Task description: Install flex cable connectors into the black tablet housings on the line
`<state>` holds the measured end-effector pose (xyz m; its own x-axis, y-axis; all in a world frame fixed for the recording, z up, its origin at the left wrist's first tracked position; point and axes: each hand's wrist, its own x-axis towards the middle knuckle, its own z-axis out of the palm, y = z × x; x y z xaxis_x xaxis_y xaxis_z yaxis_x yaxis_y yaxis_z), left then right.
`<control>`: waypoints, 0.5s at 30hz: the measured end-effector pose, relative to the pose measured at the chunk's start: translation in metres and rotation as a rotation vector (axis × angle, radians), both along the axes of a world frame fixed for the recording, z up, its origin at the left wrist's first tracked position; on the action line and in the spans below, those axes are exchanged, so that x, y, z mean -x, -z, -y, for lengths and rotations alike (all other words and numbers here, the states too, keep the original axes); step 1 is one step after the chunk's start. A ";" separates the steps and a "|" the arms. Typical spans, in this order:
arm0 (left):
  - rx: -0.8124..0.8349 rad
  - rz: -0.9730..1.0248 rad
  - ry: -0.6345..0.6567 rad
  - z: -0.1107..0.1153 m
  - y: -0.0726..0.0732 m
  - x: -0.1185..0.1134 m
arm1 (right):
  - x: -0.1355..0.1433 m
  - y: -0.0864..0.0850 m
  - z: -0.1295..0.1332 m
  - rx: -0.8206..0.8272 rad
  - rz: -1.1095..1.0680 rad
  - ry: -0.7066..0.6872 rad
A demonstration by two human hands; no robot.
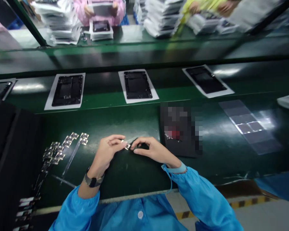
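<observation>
Pinching a small part point(127, 147) in the left hand point(108, 149), with thumb and finger clamped on it. Holding the part over the green table point(135, 176), to the left of the black mat point(180, 149). Bringing the right hand point(154, 150) to the other end of the same part, just left of the mat, with bent fingers close to it. Cannot tell a light touch from a firm grip in the right hand, with the tips too small to see well.

Wearing blue sleeves point(204, 192), a dark watch point(93, 181) to the left of the mat, and a pale blue band point(177, 168) just on the near side of the mat.

On the mat, seeing tiny silver bits point(168, 136) and a red thing point(175, 134), blurred by squares. Well to the left of the mat, seeing a heap of little boards point(55, 150) beside clear strips point(72, 157). Farther left of the mat, seeing a big black box point(14, 154). To the right of the mat, seeing a clear sheet point(245, 115) lying flat. Past the mat, seeing dark panels point(137, 85) on white papers point(155, 93) in a row. Far past the mat, seeing high piles of white packs point(162, 16), near people in pink clothes point(118, 17) and yellow clothes point(208, 4).
</observation>
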<state>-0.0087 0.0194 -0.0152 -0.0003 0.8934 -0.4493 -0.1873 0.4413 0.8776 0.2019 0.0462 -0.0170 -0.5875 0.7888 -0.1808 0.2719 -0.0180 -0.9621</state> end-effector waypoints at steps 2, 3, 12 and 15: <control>-0.075 0.014 -0.198 -0.003 -0.005 0.016 | -0.009 -0.013 -0.014 -0.126 0.074 0.084; -0.121 0.041 -0.315 -0.005 -0.007 0.025 | -0.012 -0.020 -0.024 -0.186 0.111 0.138; -0.131 0.290 -0.588 -0.019 0.007 0.047 | 0.004 -0.030 -0.174 -0.176 0.729 0.678; -0.076 0.343 -0.532 -0.022 0.013 0.041 | 0.016 -0.021 -0.198 -0.103 0.841 0.797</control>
